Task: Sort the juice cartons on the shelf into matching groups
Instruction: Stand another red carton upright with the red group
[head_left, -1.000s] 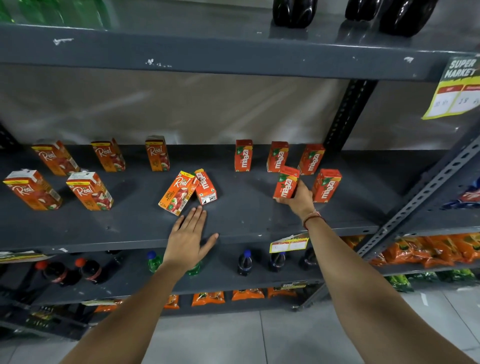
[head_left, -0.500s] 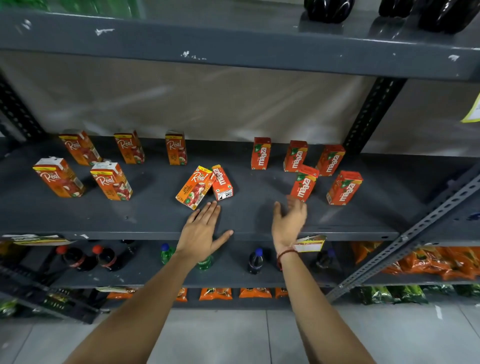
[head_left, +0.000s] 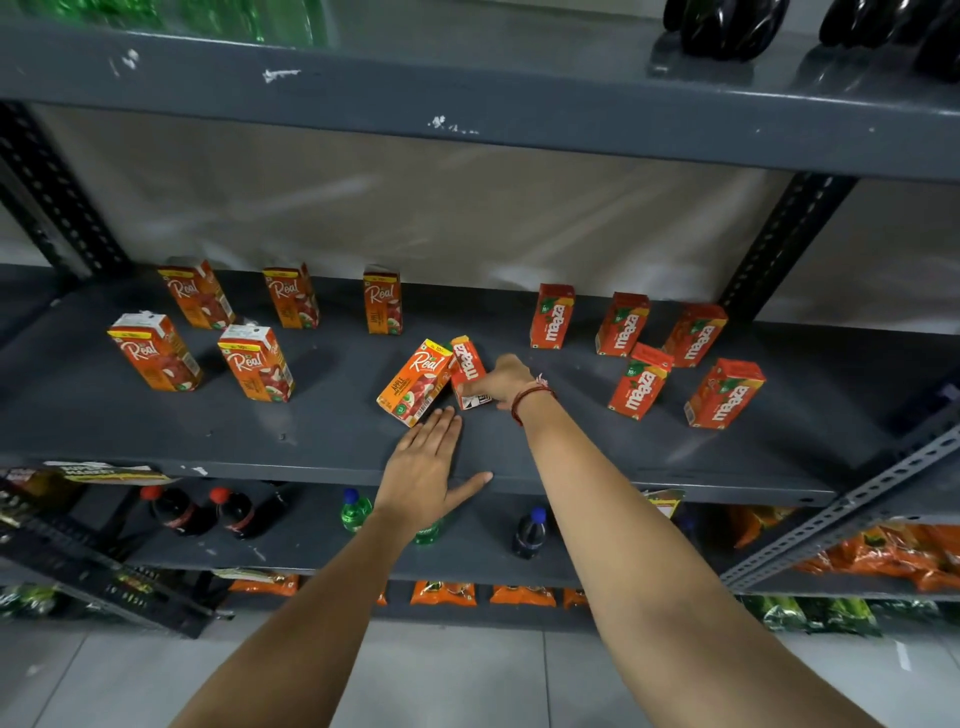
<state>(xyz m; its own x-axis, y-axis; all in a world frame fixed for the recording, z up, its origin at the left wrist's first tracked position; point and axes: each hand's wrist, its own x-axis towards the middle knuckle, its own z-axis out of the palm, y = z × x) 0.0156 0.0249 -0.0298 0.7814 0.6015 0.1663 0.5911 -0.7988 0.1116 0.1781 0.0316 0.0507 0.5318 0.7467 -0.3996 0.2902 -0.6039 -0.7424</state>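
Observation:
On the grey shelf (head_left: 311, 441) several orange Real cartons (head_left: 254, 364) stand at the left and several red Maaza cartons (head_left: 639, 382) stand at the right. In the middle a tilted Real carton (head_left: 415, 382) leans against a lone Maaza carton (head_left: 466, 364). My right hand (head_left: 501, 382) grips that Maaza carton at its lower right side, fingers closed around it. My left hand (head_left: 426, 462) lies flat and open on the shelf, its fingertips just below the tilted Real carton.
An upper shelf edge (head_left: 467, 88) overhangs with dark bottles (head_left: 722, 23) on it. A slotted upright (head_left: 779, 244) stands at the back right. Below are soda bottles (head_left: 527, 532), a price tag (head_left: 662, 501) and orange snack packs (head_left: 883, 553).
My right hand let go of a Maaza carton in the right group, swung left across the shelf and closed on the lone Maaza carton in the middle. My left hand stayed flat.

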